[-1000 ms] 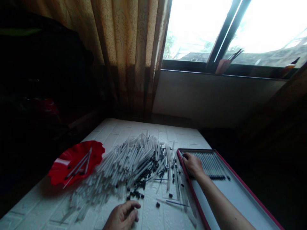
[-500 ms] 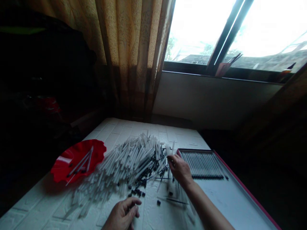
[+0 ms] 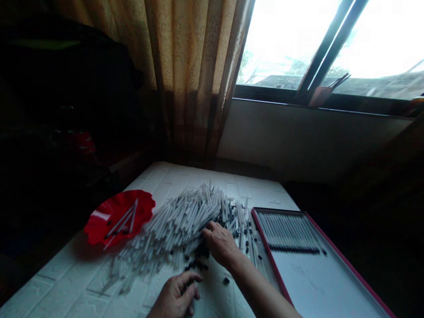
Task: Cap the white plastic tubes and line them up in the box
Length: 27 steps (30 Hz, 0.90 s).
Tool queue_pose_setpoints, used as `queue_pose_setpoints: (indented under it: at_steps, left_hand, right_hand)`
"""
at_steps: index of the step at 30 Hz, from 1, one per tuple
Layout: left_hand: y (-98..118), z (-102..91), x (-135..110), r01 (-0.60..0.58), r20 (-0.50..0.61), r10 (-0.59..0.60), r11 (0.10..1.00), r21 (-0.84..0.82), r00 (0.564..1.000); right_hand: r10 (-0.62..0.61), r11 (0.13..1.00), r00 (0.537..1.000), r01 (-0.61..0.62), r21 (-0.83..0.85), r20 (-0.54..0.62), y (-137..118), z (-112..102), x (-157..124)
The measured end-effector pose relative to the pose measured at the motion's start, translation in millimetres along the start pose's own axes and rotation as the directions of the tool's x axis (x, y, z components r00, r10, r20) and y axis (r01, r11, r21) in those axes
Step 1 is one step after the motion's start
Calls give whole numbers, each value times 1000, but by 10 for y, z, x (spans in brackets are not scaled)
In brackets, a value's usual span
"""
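Note:
A heap of clear plastic pen barrels (image 3: 179,216) spreads over the table, with black pen caps (image 3: 197,265) scattered at its near side. My right hand (image 3: 220,243) reaches into the right part of the heap, fingers bent down and drawn together among the barrels. What the fingertips pinch, if anything, is hidden. Nearer to me, my left hand (image 3: 177,293) hovers low over the table in front of the caps. Its thumb and forefinger are apart, the other fingers loosely curled, and nothing shows between them.
A red wavy-edged bowl (image 3: 145,205) at the left holds a few barrels and caps. On the right lies a red-rimmed white tray (image 3: 308,278) with a row of black-capped pens (image 3: 288,232). A curtain (image 3: 192,66) and window (image 3: 281,44) stand behind the table (image 3: 159,174).
My right hand has moved left from beside the tray into the heap. My left hand stays nearly in place. The view has shifted slightly left.

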<state>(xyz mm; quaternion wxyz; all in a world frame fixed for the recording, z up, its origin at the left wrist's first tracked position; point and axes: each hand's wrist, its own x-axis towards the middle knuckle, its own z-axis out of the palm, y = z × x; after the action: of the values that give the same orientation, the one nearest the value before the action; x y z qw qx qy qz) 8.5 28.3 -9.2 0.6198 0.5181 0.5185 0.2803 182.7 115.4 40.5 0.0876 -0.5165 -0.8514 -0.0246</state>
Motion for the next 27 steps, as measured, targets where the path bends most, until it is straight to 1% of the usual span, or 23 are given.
queue_pose_setpoints:
  at_steps: [5, 9, 11, 12, 14, 15, 16, 18, 19, 20, 22, 24, 25, 27]
  left_hand:
    - [19, -8, -2, -21, -4, 21, 1000, 3, 1000]
    - [-11, -4, -4, -29, -13, 29, 1000, -8, 999]
    - [-27, -3, -8, -47, -15, 47, 999, -7, 999]
    - [-27, -6, -12, -61, -15, 61, 998, 12, 998]
    - [3, -21, -25, -117, -34, 122, 987, 112, 992]
    - [34, -32, -32, -165, -57, 179, 967, 196, 982]
    - [76, -43, -37, -218, -80, 252, 930, 297, 965]
    - [181, -64, -30, -285, -116, 393, 811, 512, 912]
    - [237, -70, -17, -282, -121, 439, 740, 611, 890]
    - [291, -74, 3, -256, -121, 462, 670, 697, 878]
    - [386, -74, 56, -172, -112, 456, 535, 827, 883]
    - [458, -69, 111, -95, -101, 417, 424, 901, 903]
    - [487, -65, 133, -67, -99, 393, 388, 919, 914]
    - [533, -61, 160, -34, -101, 358, 351, 936, 928]
  right_hand:
    - [-74, 997, 997, 74, -23, -6, 10, -15, 5]
    - [-106, 994, 992, 105, -5, -64, 18, -120, -99]
    - [-90, 995, 982, 97, 33, -169, 23, -172, -237]
    - [-74, 993, 965, 94, 67, -253, 26, -184, -330]
    - [-23, 986, 905, 90, 138, -425, 31, -165, -553]
    - [9, 983, 879, 79, 166, -477, 32, -134, -675]
    - [38, 980, 866, 66, 189, -499, 31, -90, -797]
    - [63, 975, 863, 55, 217, -501, 24, 19, -1021]
    - [65, 974, 863, 55, 222, -500, 20, 79, -1114]
    - [60, 973, 867, 60, 224, -494, 17, 138, -1190]
    - [44, 971, 865, 80, 224, -499, 14, 254, -1289]
    - [59, 967, 845, 85, 242, -532, 17, 363, -1326]
    - [76, 962, 830, 84, 259, -553, 18, 415, -1329]
    - [107, 953, 797, 89, 291, -595, 17, 506, -1322]
